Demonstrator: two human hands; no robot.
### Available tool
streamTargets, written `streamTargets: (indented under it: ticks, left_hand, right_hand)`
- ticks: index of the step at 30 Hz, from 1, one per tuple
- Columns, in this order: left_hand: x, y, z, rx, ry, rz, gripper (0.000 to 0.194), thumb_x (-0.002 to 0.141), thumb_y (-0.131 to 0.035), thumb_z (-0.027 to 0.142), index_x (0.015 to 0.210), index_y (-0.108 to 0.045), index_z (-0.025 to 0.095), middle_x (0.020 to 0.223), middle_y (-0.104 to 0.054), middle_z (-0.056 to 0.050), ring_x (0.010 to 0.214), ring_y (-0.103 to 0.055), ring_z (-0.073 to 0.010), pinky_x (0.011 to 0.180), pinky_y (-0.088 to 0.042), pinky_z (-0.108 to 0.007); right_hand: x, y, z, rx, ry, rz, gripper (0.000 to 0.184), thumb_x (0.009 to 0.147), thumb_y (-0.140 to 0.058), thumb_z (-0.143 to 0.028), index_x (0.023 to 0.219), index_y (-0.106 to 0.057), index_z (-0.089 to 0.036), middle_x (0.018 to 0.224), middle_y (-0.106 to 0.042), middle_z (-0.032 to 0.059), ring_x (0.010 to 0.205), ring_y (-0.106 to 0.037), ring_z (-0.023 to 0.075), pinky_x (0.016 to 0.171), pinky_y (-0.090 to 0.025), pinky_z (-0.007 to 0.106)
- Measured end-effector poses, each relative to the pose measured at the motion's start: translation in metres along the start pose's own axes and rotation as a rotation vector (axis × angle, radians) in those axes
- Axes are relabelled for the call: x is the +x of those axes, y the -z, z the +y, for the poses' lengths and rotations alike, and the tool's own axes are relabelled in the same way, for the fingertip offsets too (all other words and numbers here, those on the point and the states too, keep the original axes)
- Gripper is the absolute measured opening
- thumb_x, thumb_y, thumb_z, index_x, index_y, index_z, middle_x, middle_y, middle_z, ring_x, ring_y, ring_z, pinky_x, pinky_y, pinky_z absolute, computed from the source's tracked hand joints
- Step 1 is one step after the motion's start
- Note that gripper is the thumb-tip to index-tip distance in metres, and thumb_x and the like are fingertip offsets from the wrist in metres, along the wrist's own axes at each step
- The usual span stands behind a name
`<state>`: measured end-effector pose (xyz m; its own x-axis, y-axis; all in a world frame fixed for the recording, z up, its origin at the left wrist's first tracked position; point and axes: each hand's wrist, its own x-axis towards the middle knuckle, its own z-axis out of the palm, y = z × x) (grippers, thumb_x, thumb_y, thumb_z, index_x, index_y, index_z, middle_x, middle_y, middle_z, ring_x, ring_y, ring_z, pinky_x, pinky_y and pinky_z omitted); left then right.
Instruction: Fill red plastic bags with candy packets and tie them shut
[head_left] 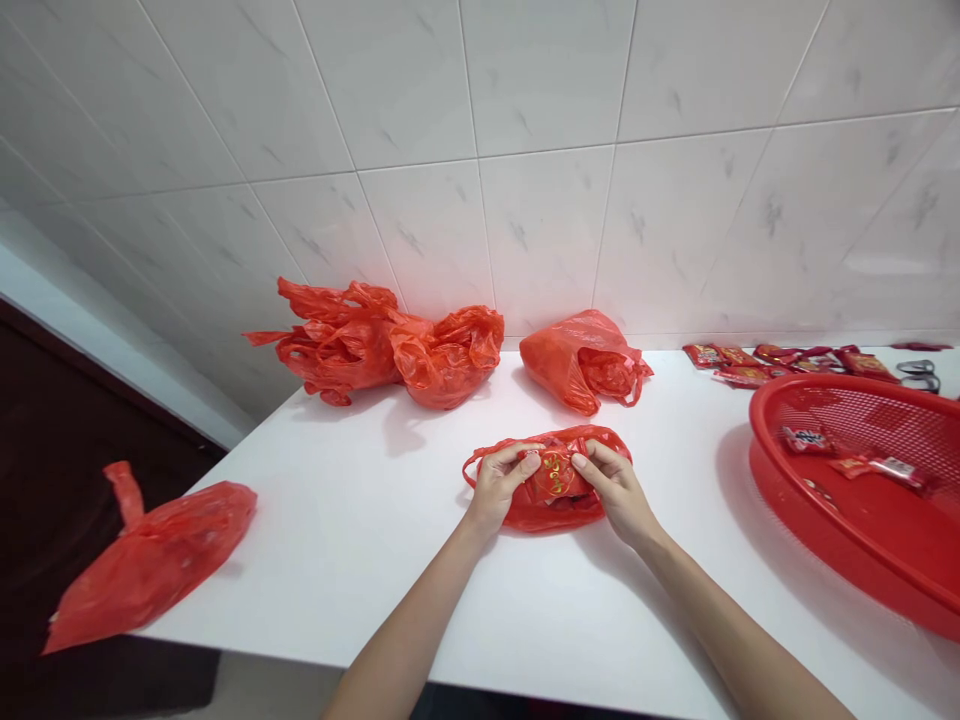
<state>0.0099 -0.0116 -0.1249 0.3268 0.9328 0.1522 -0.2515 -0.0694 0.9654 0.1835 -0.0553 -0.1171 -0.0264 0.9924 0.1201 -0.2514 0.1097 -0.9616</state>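
Note:
A small red packet (553, 474) with gold lettering is stretched between my two hands, above an opened red plastic bag (551, 520) lying on the white table. My left hand (504, 482) pinches the packet's left end with thumb and fingers. On the other end, my right hand (611, 485) is closed the same way. The bag's mouth spreads around the packet, its handle loop showing at the left. What lies inside the bag is mostly hidden by the packet and my hands.
Bunched red plastic bags (450, 360) and another red bag (574, 355) stand along the tiled wall. A tied red bag (161, 560) overhangs the left table edge. At right, a red basket (761, 450) holds several packets. Behind it lie more wrapped packets (742, 375) and scissors (919, 375).

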Motion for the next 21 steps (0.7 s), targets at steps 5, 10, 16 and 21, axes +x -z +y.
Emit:
streamTargets:
  ticks: [5,10,16,21]
  left_hand:
    - [-0.0007,-0.0002,0.0025,0.050,-0.025,0.015,0.031,0.077,-0.080,0.049,0.090,-0.081,0.021,0.094,-0.077,-0.008,0.096,-0.068,-0.0254,0.093,-0.050,-0.038]
    - [-0.0026,-0.0024,0.0062,0.093,-0.030,-0.041,0.025,0.080,-0.078,0.047,0.087,-0.081,0.023,0.087,-0.076,-0.007,0.094,-0.068,-0.0258,0.094,-0.050,-0.040]
    - [-0.0029,-0.0029,0.0034,0.075,-0.035,-0.034,0.028,0.080,-0.078,0.045,0.096,-0.082,0.023,0.099,-0.078,-0.008,0.098,-0.069,-0.0268,0.094,-0.051,-0.041]
    - [-0.0026,0.0001,0.0005,0.103,-0.038,-0.039,0.031,0.079,-0.079,0.046,0.098,-0.081,0.022,0.103,-0.078,-0.009,0.098,-0.069,-0.0259,0.095,-0.051,-0.041]
  right_hand:
    - [-0.0003,0.0016,-0.0001,-0.011,0.028,0.017,0.031,0.083,-0.074,-0.055,0.088,-0.071,-0.025,0.086,-0.071,0.0025,0.076,-0.066,0.0222,0.072,-0.056,0.035]
    - [0.0005,0.0023,0.0000,-0.032,0.061,0.030,0.030,0.081,-0.077,-0.052,0.087,-0.071,-0.023,0.089,-0.071,0.0039,0.083,-0.065,0.0225,0.078,-0.055,0.034]
    - [0.0008,-0.0003,0.0032,-0.006,0.077,0.073,0.030,0.081,-0.077,-0.052,0.088,-0.069,-0.024,0.087,-0.068,0.0034,0.081,-0.062,0.0221,0.075,-0.054,0.034]
    - [0.0009,0.0037,0.0018,-0.041,0.107,0.065,0.027,0.081,-0.078,-0.049,0.084,-0.069,-0.024,0.084,-0.066,0.0020,0.078,-0.060,0.0199,0.072,-0.051,0.031]
